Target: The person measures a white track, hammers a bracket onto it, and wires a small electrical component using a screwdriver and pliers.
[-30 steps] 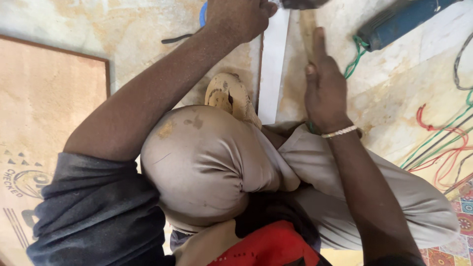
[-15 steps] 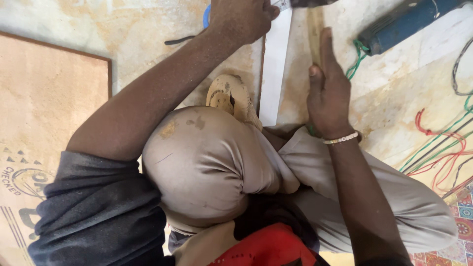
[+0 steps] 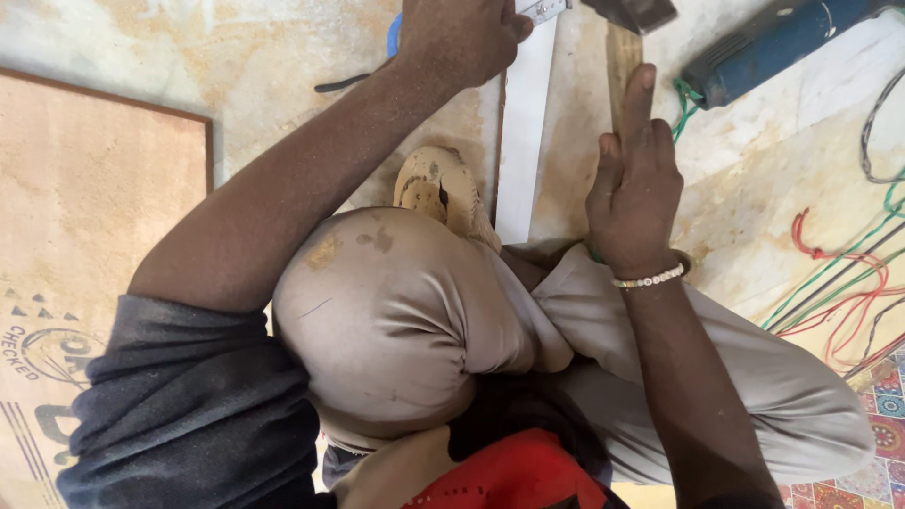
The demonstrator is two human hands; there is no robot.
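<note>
The person sits on the stone floor [image 3: 236,57] with bent knees, and both arms reach to the top of the frame. The right hand [image 3: 636,179] lies flat and open on a narrow wooden strip [image 3: 622,57], the index finger stretched along it and the palm pressing it down; it is not curled around anything. The strip runs with its long axis up and down in the frame, away from the body, and its far end goes under a dark tool head [image 3: 630,11] at the top edge. The left hand [image 3: 460,36] is closed as a fist at the top centre, just left of a white flat board [image 3: 524,132] that lies parallel to the strip. What it holds is mostly hidden; only a bit of metal shows beside the knuckles, so I cannot tell the tool.

The strip is directly under the right hand, so this hand is the nearer one; the left hand is beside it, across the white board. A blue power tool [image 3: 782,42] lies at upper right, coloured wires [image 3: 839,292] at right, a cardboard sheet [image 3: 85,217] at left.
</note>
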